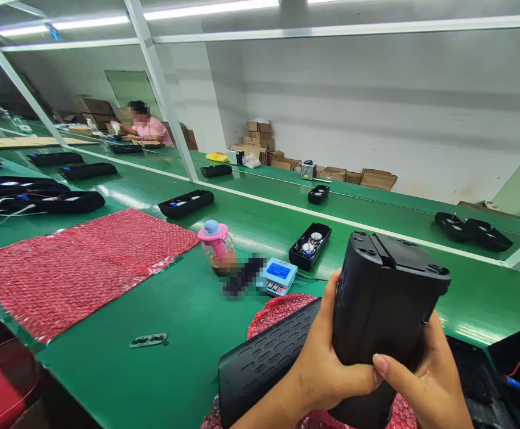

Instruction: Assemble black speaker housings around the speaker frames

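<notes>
Both hands hold up a black plastic speaker housing, tilted, its end with screw holes facing up. My left hand wraps its left side, thumb across the front. My right hand grips the right side, with its thumb tip meeting the left thumb. Just left of and below the hands lies another black speaker with a perforated grille, on red bubble wrap. Part of that speaker is hidden behind my left hand and forearm.
A small blue-screened tester, a pink-lidded jar and a thin clear-and-black strip stand or lie on the green bench. Red bubble wrap covers the left. Open speaker shells sit on the belt. A person works far left.
</notes>
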Action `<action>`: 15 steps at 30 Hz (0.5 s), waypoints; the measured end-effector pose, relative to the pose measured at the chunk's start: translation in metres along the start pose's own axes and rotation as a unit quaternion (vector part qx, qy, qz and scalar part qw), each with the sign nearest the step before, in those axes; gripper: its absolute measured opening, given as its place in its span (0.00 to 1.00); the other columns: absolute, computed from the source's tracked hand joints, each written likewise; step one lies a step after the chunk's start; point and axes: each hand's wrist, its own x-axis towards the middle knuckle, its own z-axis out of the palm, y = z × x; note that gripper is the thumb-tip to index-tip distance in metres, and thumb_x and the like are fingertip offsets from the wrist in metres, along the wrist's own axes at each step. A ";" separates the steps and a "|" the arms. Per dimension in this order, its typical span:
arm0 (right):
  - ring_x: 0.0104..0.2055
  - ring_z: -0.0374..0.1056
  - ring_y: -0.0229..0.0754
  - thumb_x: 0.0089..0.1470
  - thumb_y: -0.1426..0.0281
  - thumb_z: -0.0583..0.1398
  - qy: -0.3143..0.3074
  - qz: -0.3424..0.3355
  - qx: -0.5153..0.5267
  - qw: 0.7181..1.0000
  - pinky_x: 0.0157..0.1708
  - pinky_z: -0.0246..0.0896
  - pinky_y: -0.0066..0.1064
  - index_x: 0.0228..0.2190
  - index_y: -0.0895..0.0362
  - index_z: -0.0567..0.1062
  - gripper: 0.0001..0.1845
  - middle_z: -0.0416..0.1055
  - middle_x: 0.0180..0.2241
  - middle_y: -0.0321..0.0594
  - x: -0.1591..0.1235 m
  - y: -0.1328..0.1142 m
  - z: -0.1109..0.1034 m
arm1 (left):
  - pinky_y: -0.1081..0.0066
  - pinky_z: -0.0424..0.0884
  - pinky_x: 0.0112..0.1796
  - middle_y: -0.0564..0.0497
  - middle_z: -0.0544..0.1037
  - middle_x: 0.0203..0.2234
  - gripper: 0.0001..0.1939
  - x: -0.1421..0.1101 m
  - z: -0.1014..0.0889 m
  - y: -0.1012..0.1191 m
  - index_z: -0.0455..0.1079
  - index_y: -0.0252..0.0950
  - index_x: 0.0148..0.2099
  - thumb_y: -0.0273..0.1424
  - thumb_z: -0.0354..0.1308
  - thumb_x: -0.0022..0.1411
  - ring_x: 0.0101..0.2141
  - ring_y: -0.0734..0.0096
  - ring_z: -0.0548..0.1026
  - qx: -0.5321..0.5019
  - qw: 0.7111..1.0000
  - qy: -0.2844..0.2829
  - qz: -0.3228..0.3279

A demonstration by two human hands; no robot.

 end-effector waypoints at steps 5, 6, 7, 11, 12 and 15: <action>0.52 0.62 0.54 0.40 0.65 0.69 0.034 0.010 -0.011 0.999 0.51 0.61 0.44 0.58 0.48 0.54 0.47 0.62 0.53 0.44 -0.003 -0.004 0.007 | 0.52 0.62 0.54 0.41 0.64 0.57 0.57 0.003 -0.002 -0.004 0.28 0.48 0.66 0.24 0.65 0.47 0.54 0.50 0.67 -0.006 1.000 -0.013 0.003; 0.52 0.61 0.53 0.41 0.64 0.69 0.036 0.013 -0.009 0.999 0.51 0.60 0.44 0.58 0.48 0.54 0.47 0.62 0.54 0.44 -0.003 -0.005 0.009 | 0.52 0.63 0.53 0.40 0.64 0.57 0.57 0.002 -0.003 -0.004 0.28 0.47 0.66 0.24 0.65 0.47 0.53 0.50 0.68 -0.001 1.000 -0.012 0.004; 0.53 0.61 0.53 0.42 0.63 0.68 0.041 0.015 -0.005 0.999 0.51 0.60 0.44 0.58 0.48 0.54 0.46 0.62 0.54 0.44 -0.004 -0.005 0.010 | 0.53 0.64 0.52 0.40 0.63 0.57 0.58 0.002 -0.003 -0.004 0.27 0.47 0.66 0.23 0.65 0.47 0.52 0.50 0.68 0.005 1.000 -0.009 0.004; 0.52 0.62 0.53 0.43 0.63 0.68 0.046 -0.003 0.017 0.999 0.49 0.63 0.42 0.58 0.49 0.55 0.44 0.62 0.55 0.45 -0.002 0.001 0.008 | 0.54 0.64 0.52 0.41 0.62 0.58 0.58 -0.004 -0.007 0.001 0.25 0.48 0.66 0.22 0.64 0.47 0.52 0.52 0.68 0.065 0.998 -0.003 -0.005; 0.52 0.63 0.52 0.44 0.64 0.67 0.030 -0.009 0.026 0.999 0.48 0.64 0.42 0.58 0.48 0.55 0.43 0.62 0.55 0.44 -0.001 0.003 0.005 | 0.54 0.64 0.53 0.42 0.61 0.59 0.59 -0.006 -0.009 0.003 0.25 0.48 0.66 0.22 0.64 0.47 0.53 0.52 0.67 0.090 0.996 -0.002 -0.010; 0.52 0.64 0.51 0.47 0.67 0.66 -0.055 -0.016 0.061 0.997 0.45 0.67 0.39 0.59 0.45 0.53 0.42 0.63 0.54 0.41 0.001 0.004 -0.005 | 0.54 0.65 0.52 0.43 0.58 0.61 0.63 -0.010 -0.009 0.008 0.26 0.49 0.67 0.22 0.66 0.41 0.56 0.48 0.64 0.130 0.991 -0.012 -0.032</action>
